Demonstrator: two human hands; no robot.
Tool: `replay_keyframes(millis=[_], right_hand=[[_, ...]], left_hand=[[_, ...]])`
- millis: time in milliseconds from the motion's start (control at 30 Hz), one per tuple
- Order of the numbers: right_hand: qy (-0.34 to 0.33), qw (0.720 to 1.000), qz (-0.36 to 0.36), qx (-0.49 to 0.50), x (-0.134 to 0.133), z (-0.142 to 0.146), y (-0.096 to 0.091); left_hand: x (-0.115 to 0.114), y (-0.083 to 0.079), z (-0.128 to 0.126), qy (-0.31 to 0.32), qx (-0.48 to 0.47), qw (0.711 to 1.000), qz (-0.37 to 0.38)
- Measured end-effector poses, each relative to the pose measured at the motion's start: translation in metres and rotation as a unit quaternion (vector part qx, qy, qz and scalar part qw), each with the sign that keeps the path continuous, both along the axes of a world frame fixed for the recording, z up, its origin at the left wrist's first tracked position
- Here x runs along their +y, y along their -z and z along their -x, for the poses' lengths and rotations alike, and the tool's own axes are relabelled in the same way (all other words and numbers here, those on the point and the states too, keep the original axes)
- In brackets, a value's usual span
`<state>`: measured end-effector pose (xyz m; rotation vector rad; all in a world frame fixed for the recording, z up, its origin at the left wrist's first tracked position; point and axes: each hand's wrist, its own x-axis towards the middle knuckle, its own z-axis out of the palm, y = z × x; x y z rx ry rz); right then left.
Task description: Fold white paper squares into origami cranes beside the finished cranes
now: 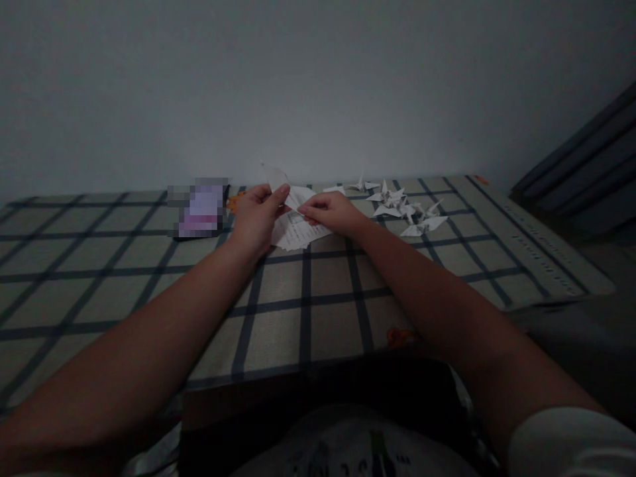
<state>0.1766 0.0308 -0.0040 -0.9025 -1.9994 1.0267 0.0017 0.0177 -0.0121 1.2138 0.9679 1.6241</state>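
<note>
Dim light, view down over both forearms onto a surface (308, 291) covered in a checked cloth, wall close behind.

Left hand (258, 215): closed, thumb on top, pinching the upper left edge of a small folded paper (294, 199). Right hand (330, 212): fingers curled shut on the paper's right side, fingertips meeting the left thumb's side along a crease. The paper is held between the two hands, just above the surface, one pointed flap sticking up beyond the left thumb.

Directly under the hands: a thin stack of printed sheets (298, 233), lying flat, partly covered by both hands.

Step, as I judge it: mid-fold on an origami piece, a crease being pressed or a flap drawn out. The shape is too small and dark to tell which fold. A next move would call for a firm pinch on one side while the other hand runs along the crease, keeping the edges aligned; thin paper, easily torn or skewed.

Right of the right hand, and beyond it toward the wall: a loose cluster of finished paper cranes (405, 209), several touching, lying straight on the cloth.

Left of the left hand, just beside it: a blurred purple object (201, 209), not identifiable.

Containers: none visible. Nothing is held in a box or tray.
</note>
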Motion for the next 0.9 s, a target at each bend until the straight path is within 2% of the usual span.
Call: replay_keyframes(millis=[367, 633, 667, 733, 833, 900], right_hand=[[0.011, 0.999, 0.01, 0.041, -0.003, 0.003, -0.003], [0.07, 0.995, -0.006, 0.075, 0.006, 0.001, 0.005], [0.077, 0.994, -0.016, 0.073, 0.007, 0.001, 0.007], [0.074, 0.992, -0.084, 0.065, 0.009, 0.0, 0.008], [0.031, 0.977, -0.208, 0.036, 0.01, 0.0, 0.009], [0.002, 0.97, -0.245, 0.009, 0.009, -0.001, 0.008]], left_hand=[[-0.011, -0.009, -0.005, 0.011, -0.023, 0.999, 0.025], [-0.007, -0.016, -0.004, -0.016, -0.061, 0.991, 0.115], [-0.007, -0.016, -0.004, -0.012, -0.065, 0.99, 0.122], [-0.007, -0.016, -0.004, 0.01, -0.07, 0.989, 0.129], [-0.009, -0.015, -0.004, 0.07, -0.075, 0.985, 0.138], [-0.01, -0.014, -0.004, 0.099, -0.08, 0.981, 0.146]])
